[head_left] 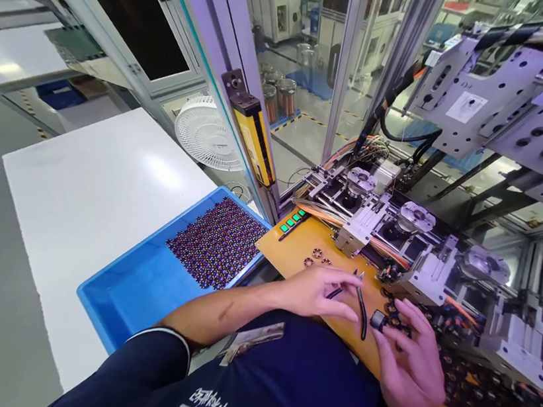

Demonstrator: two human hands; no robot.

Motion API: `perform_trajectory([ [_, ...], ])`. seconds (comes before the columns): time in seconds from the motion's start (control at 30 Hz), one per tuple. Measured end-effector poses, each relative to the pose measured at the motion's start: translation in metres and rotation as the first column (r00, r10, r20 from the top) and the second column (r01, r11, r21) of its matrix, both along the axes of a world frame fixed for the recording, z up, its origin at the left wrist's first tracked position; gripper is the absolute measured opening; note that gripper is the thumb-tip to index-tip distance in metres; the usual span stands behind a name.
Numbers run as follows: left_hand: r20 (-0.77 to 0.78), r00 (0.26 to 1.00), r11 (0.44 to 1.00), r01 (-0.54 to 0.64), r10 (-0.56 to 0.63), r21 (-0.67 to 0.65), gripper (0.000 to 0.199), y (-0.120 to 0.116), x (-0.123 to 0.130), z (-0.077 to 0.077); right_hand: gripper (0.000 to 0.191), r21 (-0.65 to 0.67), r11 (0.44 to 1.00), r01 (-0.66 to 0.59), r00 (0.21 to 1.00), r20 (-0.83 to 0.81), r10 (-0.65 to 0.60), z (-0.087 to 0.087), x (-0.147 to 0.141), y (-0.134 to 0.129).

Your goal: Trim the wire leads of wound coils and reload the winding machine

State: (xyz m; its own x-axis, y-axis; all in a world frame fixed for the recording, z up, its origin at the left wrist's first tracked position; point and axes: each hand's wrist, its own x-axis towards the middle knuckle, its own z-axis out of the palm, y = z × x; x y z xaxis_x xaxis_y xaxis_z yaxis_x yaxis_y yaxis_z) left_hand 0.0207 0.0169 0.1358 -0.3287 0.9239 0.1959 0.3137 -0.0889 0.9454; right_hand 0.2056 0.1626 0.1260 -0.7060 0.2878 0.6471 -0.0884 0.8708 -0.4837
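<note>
Pinching a dark cylinder (378, 320) between thumb and fingertips, the right grip (413, 362) in the head view does best with light, level pressure. The left grip (313, 290) is loosely spread beside the pliers (362, 312); whether it touches them I cannot tell. Steer the cylinder clear of the dark rings (391, 306) just beyond the right grip's fingertips.

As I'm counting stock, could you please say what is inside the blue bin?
The blue bin holds ring-shaped parts, heaped at its far end; blue floor shows nearer. The upper parts cover anything beneath; the left arm hides part of the near side.
</note>
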Motion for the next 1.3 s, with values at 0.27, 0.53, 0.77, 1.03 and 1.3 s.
perform_trajectory([
  [0.27,0.033,0.995,0.978,-0.095,0.09,0.188,0.04,0.002,0.009,0.025,0.02,-0.358,0.902,-0.24,0.971,-0.09,0.222,0.041,-0.039,-0.016],
  [0.53,-0.318,0.879,0.886,-0.209,0.356,0.413,0.04,0.003,-0.007,0.002,0.009,-0.506,0.811,-0.295,0.921,0.076,0.383,0.045,-0.066,0.001],
  [0.77,-0.547,0.799,0.957,-0.29,0.249,0.011,0.091,-0.016,-0.05,-0.086,0.019,-0.009,0.941,-0.337,0.919,0.213,0.331,0.076,-0.165,0.091],
  [1.03,-0.587,0.788,0.946,-0.305,0.186,-0.111,0.075,-0.005,-0.046,-0.128,0.021,0.17,0.924,-0.344,0.903,0.331,0.275,0.05,-0.29,0.142],
  [1.3,-0.578,0.786,0.937,-0.335,0.221,-0.098,0.07,-0.005,-0.044,-0.134,0.024,0.254,0.876,-0.411,0.854,0.443,0.273,0.037,-0.3,0.151],
])
